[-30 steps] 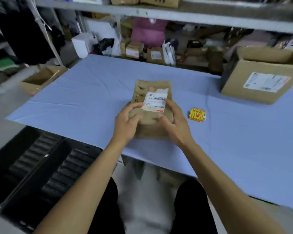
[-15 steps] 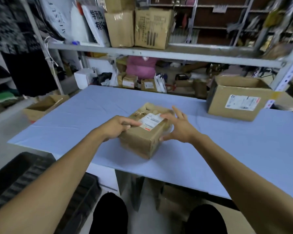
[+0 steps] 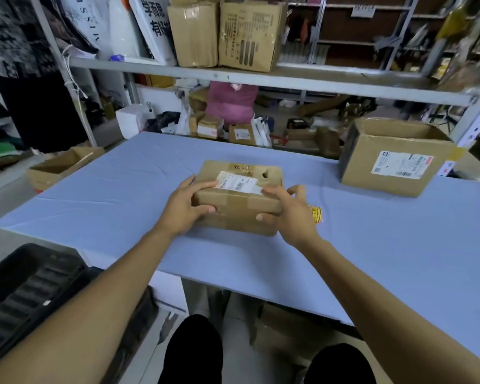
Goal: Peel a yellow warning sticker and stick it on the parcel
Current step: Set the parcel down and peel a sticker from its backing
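Note:
A small brown cardboard parcel (image 3: 240, 200) with a white shipping label on top lies flat on the blue table (image 3: 385, 245). My left hand (image 3: 185, 207) grips its left end, thumb on the front face. My right hand (image 3: 287, 214) holds its right end, fingers over the top edge. A stack of yellow warning stickers (image 3: 315, 214) lies on the table just right of the parcel, partly hidden behind my right hand.
A larger open cardboard box (image 3: 391, 159) stands at the table's back right. Another open box (image 3: 58, 167) sits off the left edge. Shelving with cartons (image 3: 225, 34) rises behind the table. A black crate (image 3: 25, 286) is on the floor at lower left.
The parcel was tilted up on a corner between my hands half a second ago; now it lies flat and square on the table, with both hands on its ends.

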A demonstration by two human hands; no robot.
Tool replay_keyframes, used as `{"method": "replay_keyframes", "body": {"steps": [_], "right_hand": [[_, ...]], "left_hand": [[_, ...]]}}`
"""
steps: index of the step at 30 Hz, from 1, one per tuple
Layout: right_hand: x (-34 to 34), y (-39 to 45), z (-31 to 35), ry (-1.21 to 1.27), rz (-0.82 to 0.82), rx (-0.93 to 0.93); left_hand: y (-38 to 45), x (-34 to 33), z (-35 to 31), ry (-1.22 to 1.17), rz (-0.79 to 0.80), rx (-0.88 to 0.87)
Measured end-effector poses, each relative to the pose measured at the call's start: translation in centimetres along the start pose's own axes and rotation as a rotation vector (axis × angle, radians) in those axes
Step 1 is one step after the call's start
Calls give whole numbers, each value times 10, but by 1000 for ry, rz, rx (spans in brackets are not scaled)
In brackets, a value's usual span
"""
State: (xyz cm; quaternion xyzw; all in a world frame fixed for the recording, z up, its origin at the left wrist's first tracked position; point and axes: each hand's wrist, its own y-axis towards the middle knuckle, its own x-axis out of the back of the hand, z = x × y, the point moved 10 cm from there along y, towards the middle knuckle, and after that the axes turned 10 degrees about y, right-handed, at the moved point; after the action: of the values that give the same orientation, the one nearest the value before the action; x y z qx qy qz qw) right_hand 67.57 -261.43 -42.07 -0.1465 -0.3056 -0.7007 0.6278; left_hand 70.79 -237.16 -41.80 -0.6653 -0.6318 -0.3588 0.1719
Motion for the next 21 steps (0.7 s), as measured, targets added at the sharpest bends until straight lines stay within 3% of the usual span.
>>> {"method": "replay_keyframes", "body": {"steps": [7,12,15,17,19,21], "right_hand": [[-17,20,-1,114,-9,-49],[-26,34,9,73,95,-31],[-3,21,-3,55,47,-24],[19,7,-19,8,-25,-40],[40,-7,-44,-27,-89,-92],[61,-20,-72,-56,-151,-157]], "left_hand": [[24,-4,6,46,-28,2],[22,-3,4,208,-121,189],[-3,1,-22,129,-344,142],[-30,-13,-60,210,-464,-97],[-39,-66,-91,291,-328,-323],[-36,-121,-103,236,-85,-341]]}}
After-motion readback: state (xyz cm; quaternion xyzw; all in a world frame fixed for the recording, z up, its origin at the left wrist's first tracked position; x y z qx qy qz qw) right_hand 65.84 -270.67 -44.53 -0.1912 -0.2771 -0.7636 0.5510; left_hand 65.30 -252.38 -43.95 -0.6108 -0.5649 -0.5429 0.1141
